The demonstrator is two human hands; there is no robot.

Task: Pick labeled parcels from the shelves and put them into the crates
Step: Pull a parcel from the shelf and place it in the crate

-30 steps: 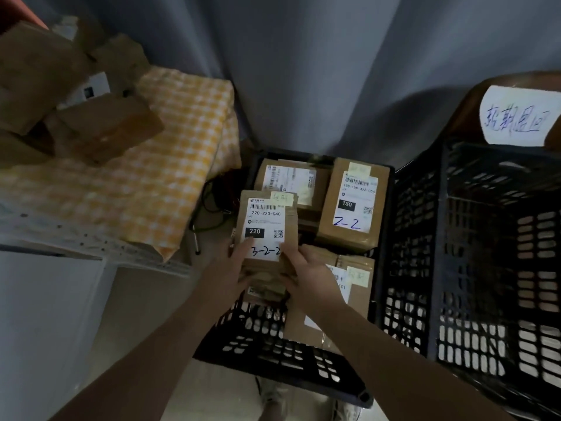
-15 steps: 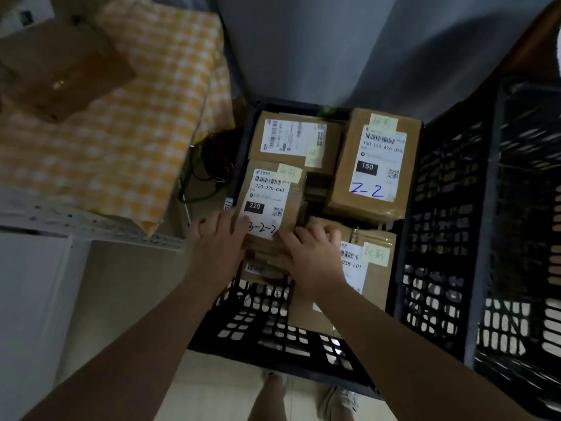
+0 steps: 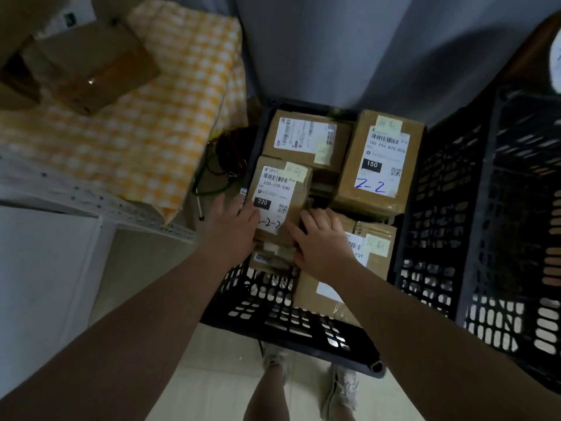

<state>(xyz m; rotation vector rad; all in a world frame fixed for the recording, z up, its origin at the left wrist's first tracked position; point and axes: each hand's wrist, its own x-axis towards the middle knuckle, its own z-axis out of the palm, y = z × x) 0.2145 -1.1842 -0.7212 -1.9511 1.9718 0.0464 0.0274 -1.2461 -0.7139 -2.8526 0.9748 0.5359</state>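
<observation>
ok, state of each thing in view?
220 parcel: label up, set in the crate
150 parcel: label up, at crate's far right
left hand: fingers flat on 220 parcel's label
right hand: fingers flat, at 220 parcel's right edge
crate: partly filled

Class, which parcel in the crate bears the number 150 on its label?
The far-right parcel, handwritten Z-2 in blue; the 220 parcel sits left of it.
</observation>
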